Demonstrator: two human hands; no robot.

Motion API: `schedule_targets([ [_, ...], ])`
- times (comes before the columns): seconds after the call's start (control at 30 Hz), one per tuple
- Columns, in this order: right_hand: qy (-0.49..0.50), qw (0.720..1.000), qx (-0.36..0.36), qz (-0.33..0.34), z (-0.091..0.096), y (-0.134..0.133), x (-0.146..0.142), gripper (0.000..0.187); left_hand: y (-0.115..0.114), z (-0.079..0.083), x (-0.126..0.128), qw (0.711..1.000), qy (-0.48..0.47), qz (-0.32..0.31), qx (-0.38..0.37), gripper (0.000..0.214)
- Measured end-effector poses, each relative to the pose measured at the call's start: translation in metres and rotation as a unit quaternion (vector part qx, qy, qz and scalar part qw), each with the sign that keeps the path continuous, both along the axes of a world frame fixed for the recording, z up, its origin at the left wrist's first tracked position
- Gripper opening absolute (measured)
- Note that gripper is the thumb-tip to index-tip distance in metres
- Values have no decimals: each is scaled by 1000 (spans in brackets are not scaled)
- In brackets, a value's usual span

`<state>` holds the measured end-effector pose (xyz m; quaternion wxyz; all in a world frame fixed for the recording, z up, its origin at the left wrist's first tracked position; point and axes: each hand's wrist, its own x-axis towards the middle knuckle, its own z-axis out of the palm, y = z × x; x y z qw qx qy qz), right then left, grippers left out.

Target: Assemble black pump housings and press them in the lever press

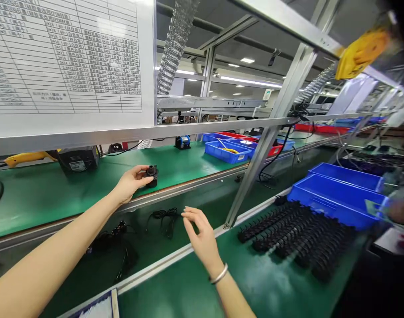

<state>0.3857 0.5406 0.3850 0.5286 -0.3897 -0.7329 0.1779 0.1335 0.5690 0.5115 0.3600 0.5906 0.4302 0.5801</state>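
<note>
My left hand [133, 182] reaches over the upper green shelf, thumb and fingers closed around a small black plastic part [152, 176] with a round top. The part is upright at the shelf's front edge; whether it rests on the surface I cannot tell. Lower and to the right, my right hand [199, 234] hangs in the air with loosely bent fingers and nothing visible in it. A silvery bracelet circles that wrist. Rows of similar-looking black parts [298, 234] stand on the lower green bench [175, 289], right of my right hand.
Blue bins [334, 198] stand behind the black rows. More blue trays [226, 152] sit on the upper shelf [122, 165]. A slanting metal post [255, 176] and a rail [188, 129] cross the space. Black cables [165, 216] lie below the shelf. A printed sheet [69, 62] hangs upper left.
</note>
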Motion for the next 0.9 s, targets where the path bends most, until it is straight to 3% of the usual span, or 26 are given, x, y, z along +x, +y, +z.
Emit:
schedule_targets([
  [0.1,123,981,-142,40,-22,-50,1,24,-35,-2,18,999,12,-5,33,51],
  [0.17,157,956,-243,55,-44,-78,7,30,-77,-24,31,999,27,-18,25,45],
  [0.23,147,930,-330,66,-79,-112,8,35,-131,-65,38,998,47,-37,-21,39],
  [0.33,89,894,-432,77,-147,-185,-3,34,-227,-144,29,986,58,-44,-149,36],
  [0.43,18,857,-501,118,-203,-275,-27,26,-321,-214,-3,961,97,18,-259,35],
  [0.53,-43,820,-531,211,-243,-350,-56,21,-393,-258,-43,929,170,74,-321,32],
  [0.67,-86,741,-549,376,-296,-402,-98,14,-451,-297,-79,909,221,101,-338,30],
  [0.77,-104,684,-573,441,-335,-426,-130,18,-479,-331,-94,903,243,109,-338,30],
  [0.83,-104,670,-590,439,-355,-442,-153,24,-495,-357,-105,900,260,112,-332,29],
  [0.9,-89,684,-603,401,-369,-457,-176,28,-510,-386,-117,898,277,121,-319,30],
])
